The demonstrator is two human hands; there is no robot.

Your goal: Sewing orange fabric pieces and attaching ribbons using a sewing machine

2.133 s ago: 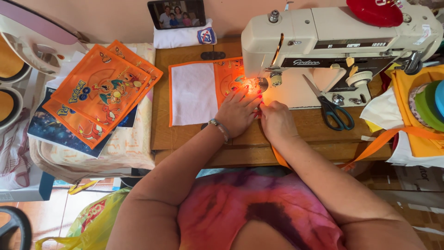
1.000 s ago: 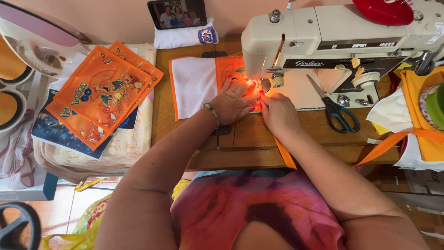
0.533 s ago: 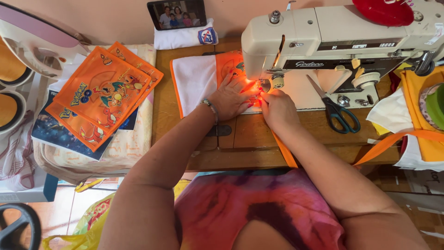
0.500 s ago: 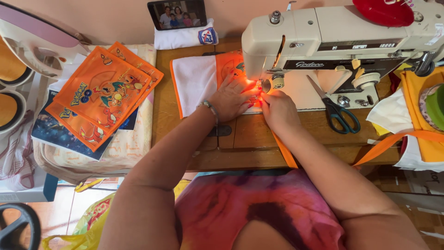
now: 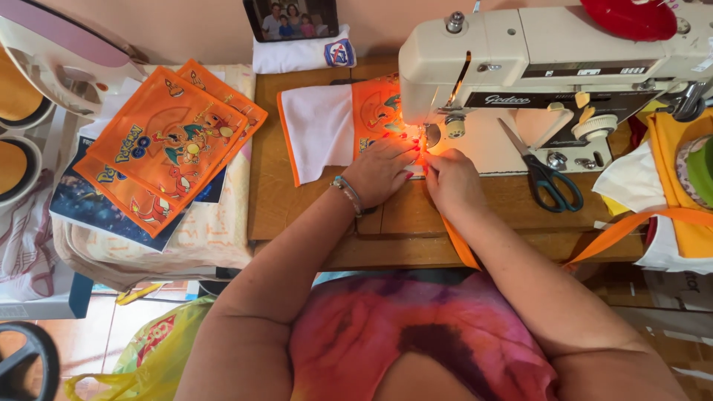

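The orange-and-white fabric piece [image 5: 327, 126] lies flat on the wooden table [image 5: 297, 208], its printed orange end pushed under the needle area of the cream sewing machine [image 5: 535, 52], where a small lamp lights the cloth. The left hand [image 5: 382, 172] rests palm down on that orange end, fingers spread and pointing toward the needle, pressing the cloth flat; a bracelet [image 5: 347, 194] circles its wrist. The right hand [image 5: 453, 180] sits just beside it, touching or nearly touching it at the fingertips, its fingers drawn together and pinched on the fabric's edge right in front of the presser foot. Both forearms run up from the bottom of the view and converge at the machine, elbows apart. An orange strap [image 5: 459, 245] trails from under the right hand over the table's front edge.

To the right of the right hand, blue-handled scissors [image 5: 546, 171] lie on the machine bed, blades apart. Further right sits a heap of orange and white cloth [image 5: 668, 186]. Well to the left of the left hand, a stack of finished orange printed pouches [image 5: 167, 145] lies on a padded board. Beyond the hands, against the wall, stand a folded white cloth [image 5: 301, 53] and a framed photograph [image 5: 291, 18].
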